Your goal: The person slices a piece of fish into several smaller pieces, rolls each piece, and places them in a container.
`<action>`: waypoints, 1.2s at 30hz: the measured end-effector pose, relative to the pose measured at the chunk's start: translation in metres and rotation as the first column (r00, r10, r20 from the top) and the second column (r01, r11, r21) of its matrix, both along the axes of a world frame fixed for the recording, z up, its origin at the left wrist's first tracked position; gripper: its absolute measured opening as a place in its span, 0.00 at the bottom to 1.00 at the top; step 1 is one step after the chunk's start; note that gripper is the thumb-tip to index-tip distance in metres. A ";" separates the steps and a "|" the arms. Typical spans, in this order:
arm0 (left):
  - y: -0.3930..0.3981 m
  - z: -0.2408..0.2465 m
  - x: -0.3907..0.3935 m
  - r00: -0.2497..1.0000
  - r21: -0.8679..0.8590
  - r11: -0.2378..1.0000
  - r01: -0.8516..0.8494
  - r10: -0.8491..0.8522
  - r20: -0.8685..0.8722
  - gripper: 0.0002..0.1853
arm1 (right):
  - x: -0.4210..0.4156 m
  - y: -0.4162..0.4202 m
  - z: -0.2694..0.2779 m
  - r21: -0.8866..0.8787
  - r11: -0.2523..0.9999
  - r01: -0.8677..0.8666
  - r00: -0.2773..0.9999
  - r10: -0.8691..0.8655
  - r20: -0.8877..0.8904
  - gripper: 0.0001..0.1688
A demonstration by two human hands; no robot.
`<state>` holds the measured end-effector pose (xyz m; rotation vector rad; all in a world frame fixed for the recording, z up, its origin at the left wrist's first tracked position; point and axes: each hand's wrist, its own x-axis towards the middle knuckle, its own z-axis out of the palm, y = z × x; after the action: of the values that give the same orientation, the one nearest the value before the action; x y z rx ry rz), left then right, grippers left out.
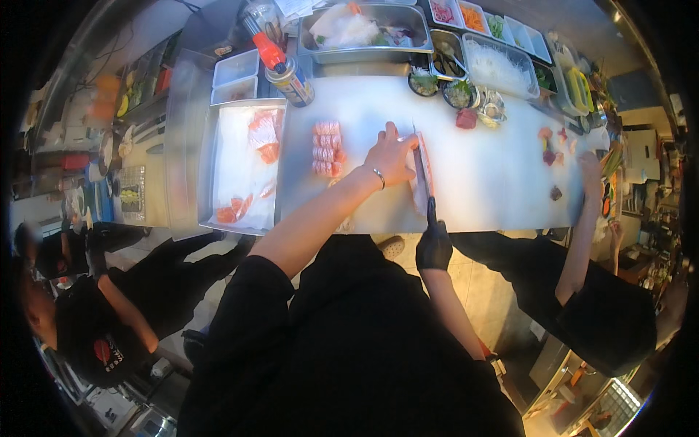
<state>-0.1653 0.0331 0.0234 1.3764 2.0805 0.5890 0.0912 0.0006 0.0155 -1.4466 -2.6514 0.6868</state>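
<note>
A long fish fillet (419, 183) lies lengthwise on the white cutting board (371, 210). My left hand (392, 155), bare with a bracelet at the wrist, rests its spread fingers against the fillet's left side and upper part. My right hand (434, 246), in a black glove, is closed around the dark handle of a long knife (423, 164), whose blade lies along the fillet, its tip pointing away from me. Left of my left hand sits a stack of sliced pink fish (327, 148). Farther left, a lined tray (279, 180) holds salmon pieces (266, 134).
A blowtorch (289, 82) stands behind the tray. Metal pan (366, 54), tub of white shreds (499, 65) and garnish containers (472, 19) line the back. Two small bowls (457, 94), red fish (466, 118) and shells (491, 106) sit nearer. Co-workers stand on both sides; one's hand (590, 166) is at right.
</note>
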 end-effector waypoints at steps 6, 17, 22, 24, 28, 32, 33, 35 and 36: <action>-0.004 0.001 0.001 1.000 0.029 0.999 -0.022 0.022 -0.004 0.31 | 0.010 -0.005 0.001 0.007 1.000 0.008 1.000 -0.008 0.003 0.45; -0.010 -0.001 0.001 1.000 0.013 1.000 -0.026 0.026 0.010 0.30 | 0.006 -0.002 -0.024 0.088 0.996 -0.014 0.989 0.027 -0.142 0.37; -0.011 -0.004 -0.003 0.999 0.040 0.999 -0.035 0.035 0.011 0.29 | 0.008 -0.009 0.004 -0.001 1.000 0.029 0.995 -0.029 -0.093 0.16; -0.012 -0.003 -0.002 0.999 0.061 0.997 -0.042 0.043 0.000 0.29 | -0.005 -0.006 0.003 -0.004 0.999 0.050 0.993 -0.050 -0.108 0.24; -0.011 -0.007 -0.005 1.000 0.029 0.999 -0.020 0.020 0.004 0.30 | 0.013 -0.010 -0.011 0.032 0.999 -0.019 0.999 0.020 -0.025 0.41; -0.015 -0.005 -0.003 0.999 0.060 0.998 -0.035 0.034 0.015 0.28 | 0.012 -0.010 -0.006 -0.014 1.000 0.009 0.998 -0.010 -0.069 0.39; -0.016 -0.004 -0.002 0.999 0.072 0.997 -0.042 0.041 0.016 0.28 | 0.005 -0.007 -0.014 0.007 1.000 0.023 0.995 -0.022 -0.102 0.40; -0.016 -0.012 0.000 1.000 0.061 0.998 -0.027 0.027 0.015 0.28 | 0.003 -0.008 -0.023 0.026 0.999 0.036 0.992 -0.032 -0.122 0.26; -0.015 -0.012 -0.003 1.000 0.059 0.998 -0.024 0.023 0.011 0.27 | 0.007 -0.010 -0.017 0.007 0.999 0.039 0.995 -0.038 -0.090 0.21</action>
<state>-0.1680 0.0181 0.0118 1.3802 2.0888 0.6705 0.0979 -0.0092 -0.0013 -1.4251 -2.5491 0.7185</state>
